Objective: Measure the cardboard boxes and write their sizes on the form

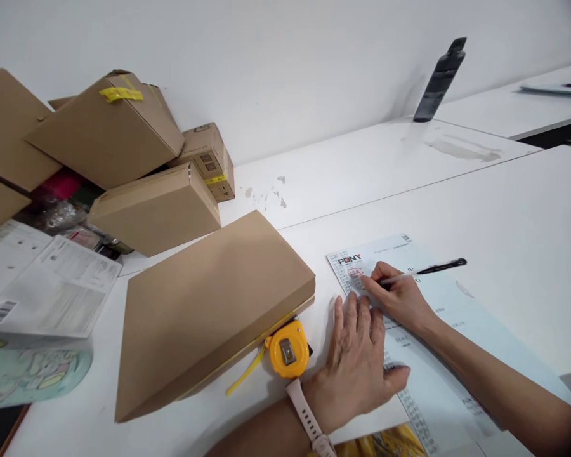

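My right hand (397,295) grips a pen (428,270) with a black cap end, its tip touching the top left of a pale printed form (450,330) marked PONY. My left hand (356,362) lies flat on the form's left edge, fingers stretched out, holding nothing; a pale watch strap (307,416) is on its wrist. A yellow tape measure (288,349) sits just left of that hand, against a flat brown cardboard box (204,304) that rests tilted on the white table (504,216).
Several brown cardboard boxes (109,130) are stacked at the back left against the wall. Printed papers (47,285) and a pale green item (33,371) lie at the left. A dark bottle (440,79) stands at the back. A yellow bag (385,443) shows at the bottom edge.
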{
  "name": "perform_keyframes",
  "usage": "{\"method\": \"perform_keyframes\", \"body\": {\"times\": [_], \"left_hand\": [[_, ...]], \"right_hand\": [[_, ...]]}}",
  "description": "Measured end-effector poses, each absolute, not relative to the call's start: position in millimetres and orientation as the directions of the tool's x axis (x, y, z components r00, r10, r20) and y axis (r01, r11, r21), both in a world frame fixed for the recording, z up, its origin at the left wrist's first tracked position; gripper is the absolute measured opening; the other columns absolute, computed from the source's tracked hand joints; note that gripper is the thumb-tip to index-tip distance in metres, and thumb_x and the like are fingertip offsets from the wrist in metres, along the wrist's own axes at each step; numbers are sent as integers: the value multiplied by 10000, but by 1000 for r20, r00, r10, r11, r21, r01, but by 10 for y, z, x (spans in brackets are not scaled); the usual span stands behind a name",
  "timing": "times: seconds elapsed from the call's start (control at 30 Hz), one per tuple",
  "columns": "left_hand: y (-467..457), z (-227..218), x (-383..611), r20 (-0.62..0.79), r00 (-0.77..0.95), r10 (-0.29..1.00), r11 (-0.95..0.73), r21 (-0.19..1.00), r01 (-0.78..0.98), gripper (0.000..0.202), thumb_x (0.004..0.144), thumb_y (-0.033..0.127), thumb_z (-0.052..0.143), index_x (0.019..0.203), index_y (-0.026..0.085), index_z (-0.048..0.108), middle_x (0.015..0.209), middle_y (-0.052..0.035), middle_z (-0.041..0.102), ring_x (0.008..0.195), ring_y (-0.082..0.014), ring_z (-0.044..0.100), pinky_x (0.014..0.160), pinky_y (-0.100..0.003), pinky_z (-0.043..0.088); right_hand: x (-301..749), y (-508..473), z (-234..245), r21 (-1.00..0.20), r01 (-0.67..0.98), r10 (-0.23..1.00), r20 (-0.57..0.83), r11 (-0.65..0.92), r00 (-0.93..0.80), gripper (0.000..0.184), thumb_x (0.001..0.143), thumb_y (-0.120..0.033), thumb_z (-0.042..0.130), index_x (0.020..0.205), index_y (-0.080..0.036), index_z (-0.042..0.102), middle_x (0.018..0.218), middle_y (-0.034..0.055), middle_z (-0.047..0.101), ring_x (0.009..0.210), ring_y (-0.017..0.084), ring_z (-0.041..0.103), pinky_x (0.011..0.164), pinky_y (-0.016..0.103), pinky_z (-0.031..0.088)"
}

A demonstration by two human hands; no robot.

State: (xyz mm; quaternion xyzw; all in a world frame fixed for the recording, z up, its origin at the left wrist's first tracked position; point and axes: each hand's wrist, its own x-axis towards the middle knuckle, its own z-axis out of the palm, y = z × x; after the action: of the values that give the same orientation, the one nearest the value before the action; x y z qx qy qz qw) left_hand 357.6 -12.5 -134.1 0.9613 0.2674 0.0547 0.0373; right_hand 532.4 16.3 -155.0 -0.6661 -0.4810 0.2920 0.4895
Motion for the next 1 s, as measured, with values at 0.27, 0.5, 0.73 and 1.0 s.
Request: {"method": "perform_keyframes", "body": {"times": [0.27,0.5,0.73,1.0], "left_hand": [[-134,-1356,3584,103,849,519,-854,107,509,795,1044,589,272,1538,-32,320,1601,-290,376,1551,-405,196,1269,-580,203],[-116,-1358,3598,79,849,522,-850,131,511,797,1036,597,301,1531,-26,342,1603,-283,379,1547,-408,218,1263,-595,206],[-124,-1390,3607,88,847,525,-849,127,513,802,1032,600,311,1525,-30,348,1597,-285,387,1545,-417,216,1265,-613,182],[-116,-1381,3607,86,849,521,-853,85,515,800,1028,612,312,1525,-13,361,1597,-271,398,1542,-409,239,1256,-616,217]], "right_hand": [[5331,131,-1570,-923,378,931,75,-71,358,414,879,-493,667,623,-246,456,550,-47,458,520,125,398,495,277,357],[5338,137,-1592,-915,397,940,68,-75,336,390,895,-447,645,620,-245,456,563,-46,451,540,131,394,516,286,357],[5349,140,-1624,-911,406,944,73,-68,322,374,907,-430,627,628,-244,461,578,-44,465,551,134,407,531,290,356],[5366,145,-1643,-915,399,935,92,-56,343,376,887,-420,641,615,-243,452,555,-52,445,519,122,385,509,283,323]]}}
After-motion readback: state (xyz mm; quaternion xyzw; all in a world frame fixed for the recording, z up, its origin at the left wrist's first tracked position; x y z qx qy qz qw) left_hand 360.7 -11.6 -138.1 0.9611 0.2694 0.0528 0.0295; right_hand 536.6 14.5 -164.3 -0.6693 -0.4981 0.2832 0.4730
